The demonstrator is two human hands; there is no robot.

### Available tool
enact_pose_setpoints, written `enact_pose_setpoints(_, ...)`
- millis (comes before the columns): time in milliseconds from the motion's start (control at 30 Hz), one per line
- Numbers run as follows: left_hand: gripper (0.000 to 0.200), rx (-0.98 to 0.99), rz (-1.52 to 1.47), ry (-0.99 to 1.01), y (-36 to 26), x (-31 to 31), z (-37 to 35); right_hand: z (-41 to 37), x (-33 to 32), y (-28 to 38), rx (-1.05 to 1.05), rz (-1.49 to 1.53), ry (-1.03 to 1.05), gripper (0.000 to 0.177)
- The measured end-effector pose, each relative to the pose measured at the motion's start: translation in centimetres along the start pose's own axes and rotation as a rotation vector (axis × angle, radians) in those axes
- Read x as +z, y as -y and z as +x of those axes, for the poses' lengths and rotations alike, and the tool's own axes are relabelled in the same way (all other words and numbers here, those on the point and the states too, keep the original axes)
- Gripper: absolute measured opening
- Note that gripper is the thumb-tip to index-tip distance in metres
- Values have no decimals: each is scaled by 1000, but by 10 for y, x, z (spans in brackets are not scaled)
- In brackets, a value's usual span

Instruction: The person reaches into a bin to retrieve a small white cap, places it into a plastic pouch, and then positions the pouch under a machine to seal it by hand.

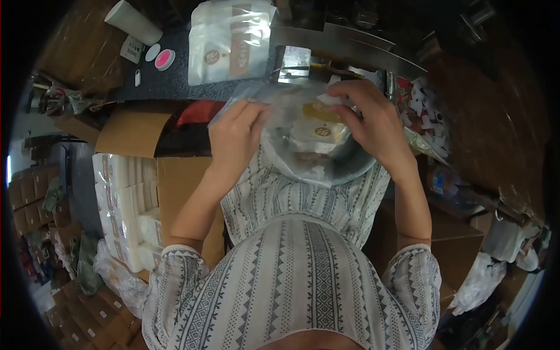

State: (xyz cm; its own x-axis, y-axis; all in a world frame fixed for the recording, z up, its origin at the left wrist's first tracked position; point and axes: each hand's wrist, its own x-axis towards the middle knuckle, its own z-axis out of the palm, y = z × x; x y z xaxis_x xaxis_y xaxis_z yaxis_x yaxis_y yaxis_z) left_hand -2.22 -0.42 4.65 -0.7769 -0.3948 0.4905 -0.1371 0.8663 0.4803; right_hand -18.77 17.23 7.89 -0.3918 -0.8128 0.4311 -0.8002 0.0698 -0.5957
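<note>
My left hand [236,137] pinches the edge of a clear plastic bag [251,92] in front of my body. Across from it, my right hand [370,119] has its thumb and fingers closed on a small white piece [331,100]. Between and below the hands is a round basin [356,168] at my lap. Within its outline show a pouch with a brown round logo [322,132] and something yellow, partly seen through clear plastic.
Printed pouches [228,46] lie on the dark table [178,83] beyond my hands, beside a pink-topped jar [164,59] and a white cup [133,22]. An open carton [133,129] with stacked white packs [125,198] stands at left.
</note>
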Motion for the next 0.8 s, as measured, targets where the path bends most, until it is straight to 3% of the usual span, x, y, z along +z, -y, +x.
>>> enact_pose_setpoints(67,6,40,-60,66,-4,3,-1,-2,0,0,14,53,63,27)
enact_pose_setpoints(133,7,29,-227,300,-5,15,-2,-5,-3,-3,32,98,127,28)
enact_pose_setpoints(200,9,-36,-333,383,-6,35,-1,-8,-7,-8,345,225,193,31)
enact_pose_setpoints(233,12,-101,-433,465,-6,45,4,-11,-8,-11,346,222,191,31)
enact_pose_setpoints(267,12,-96,-435,464,-9,52,12,-13,-8,-16,344,187,45,32)
enact_pose_setpoints(300,16,-387,-651,558,-11,60,20,-16,-10,-19,342,152,-99,33)
enact_pose_setpoints(333,20,-684,-862,643,-12,67,29,-19,-16,-21,341,150,-100,33)
enact_pose_setpoints(367,20,-685,-862,643,-9,79,37,-24,-24,-23,359,47,-84,33)
enact_pose_setpoints(433,28,-896,-1252,501,-4,97,46,-33,-40,-24,378,-57,-65,33)
enact_pose_setpoints(467,28,-894,-1254,500,-4,97,46,-35,-47,-24,486,-222,-64,31)
enact_pose_setpoints(533,31,-907,-1067,499,-9,91,45,-47,-59,-47,595,-389,-60,30)
enact_pose_setpoints(567,31,-911,-1067,501,-3,87,44,-58,-60,-76,694,-493,97,30)
enact_pose_setpoints(600,33,-741,-836,415,12,79,46,-63,-60,-92,788,-597,252,31)
enact_pose_setpoints(633,34,-569,-607,324,29,71,50,-60,-61,-93,786,-598,248,31)
enact_pose_setpoints(700,49,-3,125,-206,81,59,59,-59,-60,-91,796,-375,150,31)
enact_pose_setpoints(733,49,-6,128,-199,93,57,49,-60,-59,-89,799,-370,154,31)
enact_pose_setpoints(800,89,96,405,240,103,58,20,-55,-61,-86,860,-184,62,29)
